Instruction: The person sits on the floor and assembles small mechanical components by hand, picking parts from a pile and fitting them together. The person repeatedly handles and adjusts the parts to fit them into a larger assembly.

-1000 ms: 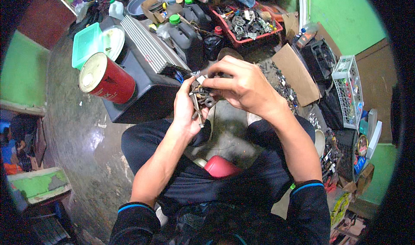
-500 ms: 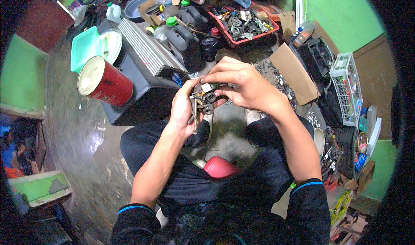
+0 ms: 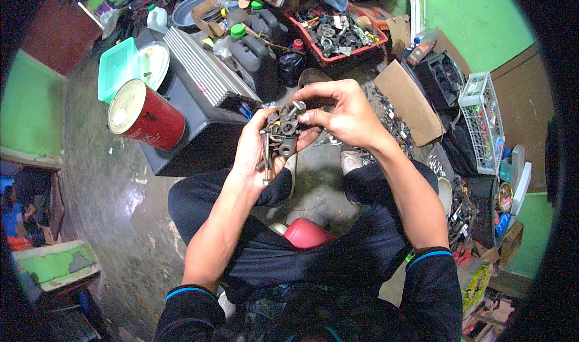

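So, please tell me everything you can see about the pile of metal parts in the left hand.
The metal parts are a loose heap of dark grey bolts, nuts and washers, dull and greasy-looking. They lie in the upturned palm of the left hand, above the lap. One long bolt points down along the palm. The right hand reaches over the heap, and its fingers pinch a piece at the top.

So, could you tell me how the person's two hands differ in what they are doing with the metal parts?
The left hand lies palm up, cupping a heap of bolts and nuts; the right hand arches over it, palm down. The left holds many parts; the right pinches one bolt at the heap's top. Both are bare.
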Available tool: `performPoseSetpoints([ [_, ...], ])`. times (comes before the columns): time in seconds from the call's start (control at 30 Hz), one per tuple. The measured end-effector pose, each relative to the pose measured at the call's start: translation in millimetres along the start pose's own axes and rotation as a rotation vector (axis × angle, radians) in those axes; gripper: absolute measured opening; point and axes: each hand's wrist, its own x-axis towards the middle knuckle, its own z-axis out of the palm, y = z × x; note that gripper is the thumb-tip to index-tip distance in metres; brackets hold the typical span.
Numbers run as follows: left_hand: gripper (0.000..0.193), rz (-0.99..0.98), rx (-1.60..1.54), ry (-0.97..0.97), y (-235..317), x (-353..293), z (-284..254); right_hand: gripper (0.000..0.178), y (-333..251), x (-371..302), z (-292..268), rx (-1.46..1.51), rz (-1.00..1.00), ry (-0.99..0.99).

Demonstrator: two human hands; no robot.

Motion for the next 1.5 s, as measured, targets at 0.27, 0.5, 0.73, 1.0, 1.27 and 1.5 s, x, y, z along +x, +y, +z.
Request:
performPoseSetpoints([
  [0.27, 0.037, -0.027, 0.063, -0.014, 1.0, 4.6, -12.8, 0.024, 3.6, 11.1, -17.9, 0.124, -0.195, 0.247],
  [0.5, 0.040, 0.002, 0.141, -0.024, 1.7, 6.3, -10.7, 0.025, 14.0, 19.2, -25.8, 0.172, -0.175, 0.251],
  [0.73, 0.037, 0.152, 0.010, 0.025, 21.7, 8.6, -23.1, 0.031, 37.8, 30.4, -64.9, -0.266, -0.168, 0.444],
  [1.0, 0.036, 0.220, -0.132, -0.011, 28.3, 4.7, -26.7, 0.032, 42.3, 33.5, -70.2, -0.942, -0.072, 0.292],
  [1.27, 0.035, 0.199, -0.058, 0.041, 20.2, 6.9, -23.6, 0.027, 82.5, 51.3, -78.3, -1.200, 0.227, -0.041],
  [1.5, 0.037, 0.177, -0.047, 0.084, 17.6, 7.1, -22.2, 0.028, 87.7, 63.3, -90.6, -1.117, 0.037, 0.225],
])
